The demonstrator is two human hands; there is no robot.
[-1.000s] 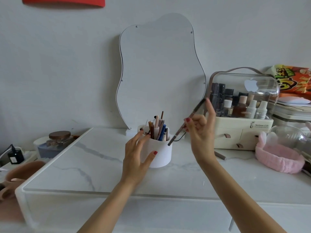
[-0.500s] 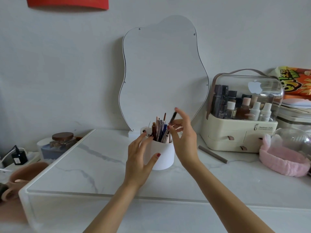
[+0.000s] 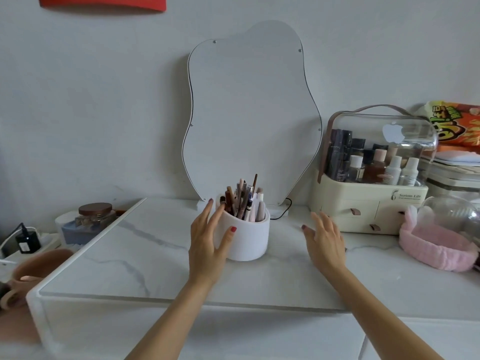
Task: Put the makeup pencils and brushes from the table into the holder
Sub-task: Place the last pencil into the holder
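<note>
**Steadying the white holder on the marble-look table**

Cupping the holder (image 3: 246, 239), the left hand (image 3: 207, 245) lies against its left wall, thumb across the front and fingers spread up to the rim; red polish shows on the nails. The holder is a round, matte white pot, and the makeup pencils and brushes (image 3: 242, 201) stand packed inside it, tips up, in brown, beige and dark tones. To the holder's right the right hand (image 3: 324, 241) hovers over the table (image 3: 145, 255), fingers apart and empty, clear of the pot. The tabletop is glossy white with grey veins. Behind the holder a wavy-edged mirror (image 3: 252, 113) leans at the wall. Further right of the holder sits a cream organiser (image 3: 368, 203) with a clear domed lid, printed "Serious Life", an apple-shaped sticker on the dome. Beside that lies a fluffy pink headband (image 3: 436, 249).
</note>
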